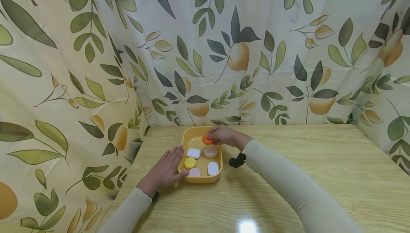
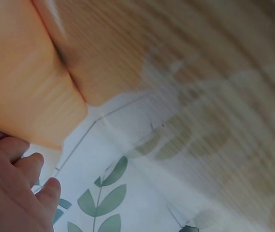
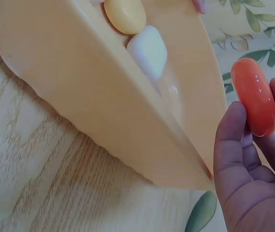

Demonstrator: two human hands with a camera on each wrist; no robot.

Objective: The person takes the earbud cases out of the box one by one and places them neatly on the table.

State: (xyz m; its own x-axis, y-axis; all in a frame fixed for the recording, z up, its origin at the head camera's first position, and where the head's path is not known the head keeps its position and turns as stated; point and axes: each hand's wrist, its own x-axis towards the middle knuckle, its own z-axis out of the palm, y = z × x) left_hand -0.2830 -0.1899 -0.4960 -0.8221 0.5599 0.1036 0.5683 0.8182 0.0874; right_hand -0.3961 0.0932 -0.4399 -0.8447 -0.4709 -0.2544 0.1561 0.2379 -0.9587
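A yellow plastic tray (image 1: 202, 180) with rounded corners sits on the table. My right hand (image 1: 225, 136) pinches an orange round bar of soap (image 1: 208, 139) over the tray's far right corner; in the right wrist view the orange soap (image 3: 254, 96) is held between thumb and fingers. Along the tray's left rim, my left hand (image 1: 166, 167) lies with straight fingers. Inside the tray are a white soap (image 1: 193, 153), a yellow round soap (image 1: 190, 163), a brownish-pink soap (image 1: 210, 152), a pale pink soap (image 1: 194, 171) and a white oval soap (image 1: 213, 168).
The light wood table (image 1: 288, 162) extends far to the right of the tray. A curtain (image 1: 224, 65) with leaves and fruit hangs behind it and along both sides. A dark wrist camera (image 1: 237, 160) sits under the right wrist, beside the tray.
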